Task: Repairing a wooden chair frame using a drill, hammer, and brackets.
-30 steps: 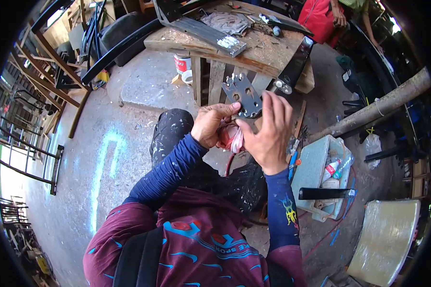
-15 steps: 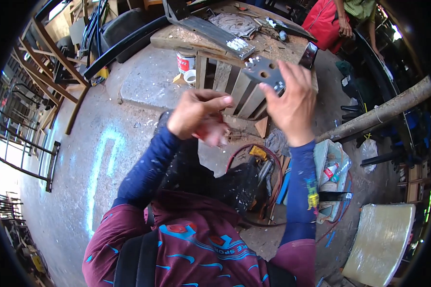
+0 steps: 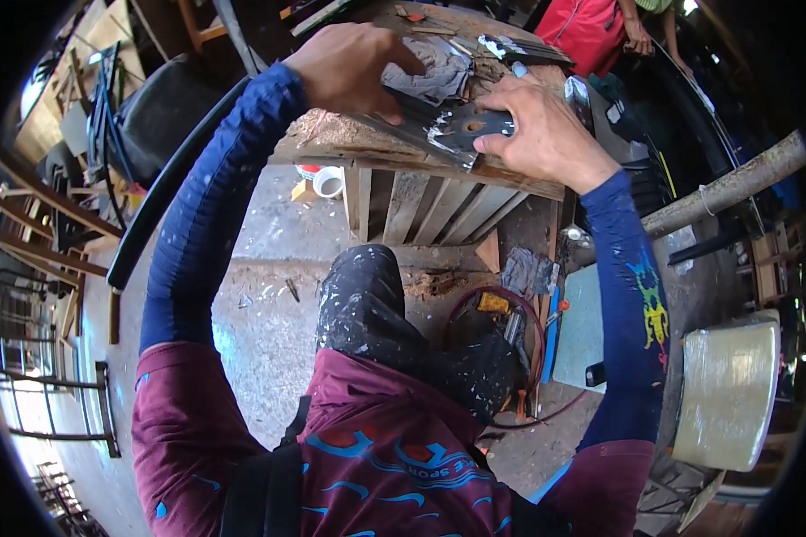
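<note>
Dark and flat, with a round hole showing, a plate (image 3: pixel 477 127) is pinched at its right side by my right hand (image 3: pixel 551 130). It is held against or just above the white-smeared end of a dark board (image 3: pixel 403 125); whether they touch I cannot tell. That board lies on the wooden workbench (image 3: pixel 510 176), its end reaching the near edge. Over the board's left part is my left hand (image 3: pixel 349 72), thumb and forefinger curved and apart. Its other fingers are hidden, and nothing shows in it. A crumpled grey cloth (image 3: pixel 434 76) lies behind the board.
White-smeared dark pieces (image 3: pixel 524 49) lie at the bench's back. A white cup (image 3: pixel 329 183) stands below the bench on the left. Beyond the right corner stands another person (image 3: pixel 631 36). A pole (image 3: pixel 725 183) slants across the right side. A hose (image 3: pixel 542 336) curls on the floor.
Both hands have moved forward to the bench, the left swinging up and left. The holed plate has come down to the board's end. A blurred reddish thing below my left hand no longer shows.
</note>
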Demonstrator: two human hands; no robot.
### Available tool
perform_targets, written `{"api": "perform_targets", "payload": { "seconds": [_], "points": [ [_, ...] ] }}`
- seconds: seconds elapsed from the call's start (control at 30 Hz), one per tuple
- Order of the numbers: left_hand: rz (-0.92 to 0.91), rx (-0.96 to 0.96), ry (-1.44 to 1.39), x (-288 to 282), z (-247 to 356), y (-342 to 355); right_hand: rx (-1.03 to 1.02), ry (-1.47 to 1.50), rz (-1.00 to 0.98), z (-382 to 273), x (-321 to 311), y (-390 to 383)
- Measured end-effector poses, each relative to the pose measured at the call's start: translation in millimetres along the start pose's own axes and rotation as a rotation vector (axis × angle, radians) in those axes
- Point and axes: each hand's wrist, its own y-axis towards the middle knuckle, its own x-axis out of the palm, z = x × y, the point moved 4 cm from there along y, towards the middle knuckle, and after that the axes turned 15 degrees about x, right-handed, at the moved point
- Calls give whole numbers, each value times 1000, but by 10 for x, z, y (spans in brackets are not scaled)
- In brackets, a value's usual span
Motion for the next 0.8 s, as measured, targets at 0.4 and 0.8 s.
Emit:
{"api": "perform_targets", "payload": {
  "seconds": [0.4,0.8],
  "points": [
    [-255,228,-672,454,-60,602,-82,-223,-228,-274,-110,196],
    [-240,315,-524,451,12,651,-201,30,109,-47,-301,88]
  ]
}}
